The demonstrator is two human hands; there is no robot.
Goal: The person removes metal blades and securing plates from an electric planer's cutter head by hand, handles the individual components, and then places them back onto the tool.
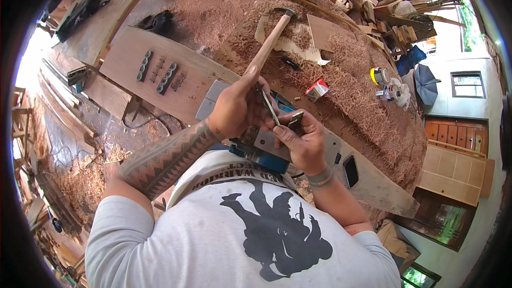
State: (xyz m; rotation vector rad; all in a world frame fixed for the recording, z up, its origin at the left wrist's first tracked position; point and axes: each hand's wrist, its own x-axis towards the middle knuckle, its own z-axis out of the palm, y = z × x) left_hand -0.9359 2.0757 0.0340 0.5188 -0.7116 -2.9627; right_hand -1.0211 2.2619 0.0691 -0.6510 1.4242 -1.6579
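Observation:
My left hand (pixel 234 101), at the end of a tattooed forearm, is closed round a wooden-handled hammer (pixel 272 42). The hammer's dark head points up and away from me. Close beside it, my right hand (pixel 304 141) pinches a thin, pale metal strip (pixel 270 108) between thumb and fingers. A small dark metal piece (pixel 296 120) shows at the right hand's fingers; its kind I cannot make out. The strip's far end lies near the left fingers, partly hidden. Below both hands sits a blue power tool (pixel 261 156), partly covered by them.
A long wooden board (pixel 181 64) holds dark strips with round parts (pixel 167 79) and several small metal pieces. Right of me lie a phone (pixel 350 171), a red-and-white pack (pixel 317 90) and a yellow can (pixel 380 76). Wood shavings (pixel 368 122) cover the ground; scrap timber (pixel 394 10) is piled behind.

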